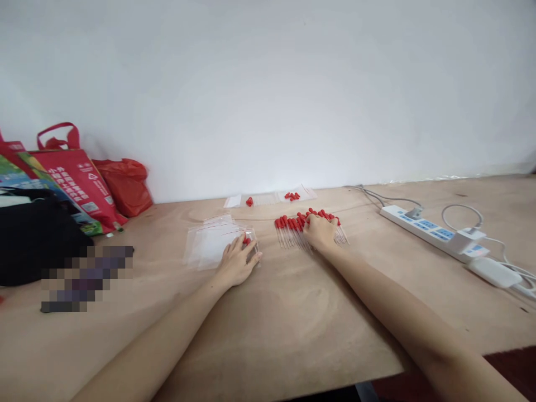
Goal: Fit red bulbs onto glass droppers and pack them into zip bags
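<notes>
My left hand [238, 261] lies with its fingers spread on a clear zip bag [256, 234]. A few red rubber bulbs [247, 240] show by its fingertips, in or on that bag. Beneath and to the left are more clear flat bags [211, 245], overlapping in a stack. Over on the right, my right hand [321, 230] reaches into a row of droppers [288, 224] with red bulbs and thin clear stems. Its fingers are curled down on the bulbs, and the fingertips are partly hidden. How many droppers they grip I cannot tell.
Against the wall lie clear bags [270, 199] with red-bulbed droppers. A white power strip [431, 230] with a plugged-in charger and cables lies right. Red shopping bags [84, 184] and a black bag [37, 240] stand left, beside a blurred-out object [87, 279] on the wooden table [251, 340].
</notes>
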Tool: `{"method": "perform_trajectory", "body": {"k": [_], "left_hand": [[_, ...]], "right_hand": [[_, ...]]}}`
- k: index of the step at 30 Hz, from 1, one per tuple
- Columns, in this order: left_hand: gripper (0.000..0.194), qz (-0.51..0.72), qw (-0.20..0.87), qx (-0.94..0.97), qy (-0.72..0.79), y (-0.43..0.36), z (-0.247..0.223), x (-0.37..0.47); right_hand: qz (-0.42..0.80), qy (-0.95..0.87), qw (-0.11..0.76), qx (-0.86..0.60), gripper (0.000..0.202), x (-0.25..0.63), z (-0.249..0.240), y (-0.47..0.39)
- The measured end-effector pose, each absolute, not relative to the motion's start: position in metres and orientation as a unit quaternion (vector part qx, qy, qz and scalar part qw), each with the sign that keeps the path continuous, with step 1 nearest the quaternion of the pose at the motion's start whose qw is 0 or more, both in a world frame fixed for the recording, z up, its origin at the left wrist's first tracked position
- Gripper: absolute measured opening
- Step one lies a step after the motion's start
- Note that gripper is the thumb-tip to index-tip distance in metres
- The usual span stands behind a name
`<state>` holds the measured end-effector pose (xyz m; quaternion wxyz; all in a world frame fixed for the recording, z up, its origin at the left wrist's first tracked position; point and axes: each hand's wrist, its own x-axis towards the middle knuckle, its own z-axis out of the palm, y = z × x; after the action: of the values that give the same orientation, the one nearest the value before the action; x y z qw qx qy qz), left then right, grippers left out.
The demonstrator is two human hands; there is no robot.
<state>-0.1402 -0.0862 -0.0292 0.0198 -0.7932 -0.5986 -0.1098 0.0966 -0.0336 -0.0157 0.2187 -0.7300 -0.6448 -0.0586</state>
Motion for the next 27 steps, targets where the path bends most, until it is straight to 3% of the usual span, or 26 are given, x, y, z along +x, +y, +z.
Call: {"method": "perform_trajectory", "body": {"k": [5, 9, 12, 21, 27], "left_hand": [[0.052, -0.111, -0.008, -0.794, -0.598, -0.087, -0.028, -0.14], [0.05, -0.117, -0.003, -0.79, -0.603, -0.086, -0.031, -0.14], [0.044, -0.152, 0.022, -0.79, -0.594, -0.084, -0.036, -0.142], [0.027, -0.301, 0.054, -0.779, -0.547, -0.076, -0.041, -0.148], [0.026, -0.291, 0.001, -0.82, -0.493, -0.082, -0.03, -0.141]], "right_hand": [[-0.095, -0.701, 0.239, -0.665, 0.024, 0.068, -0.012, -0.046], [0.045, -0.779, 0.233, -0.581, 0.021, 0.026, -0.01, -0.064], [0.079, -0.79, 0.229, -0.564, 0.021, 0.002, -0.012, -0.072], [0.053, -0.782, 0.164, -0.598, 0.023, -0.006, -0.013, -0.068], [0.02, -0.791, 0.131, -0.597, 0.022, 0.028, -0.011, -0.081]]}}
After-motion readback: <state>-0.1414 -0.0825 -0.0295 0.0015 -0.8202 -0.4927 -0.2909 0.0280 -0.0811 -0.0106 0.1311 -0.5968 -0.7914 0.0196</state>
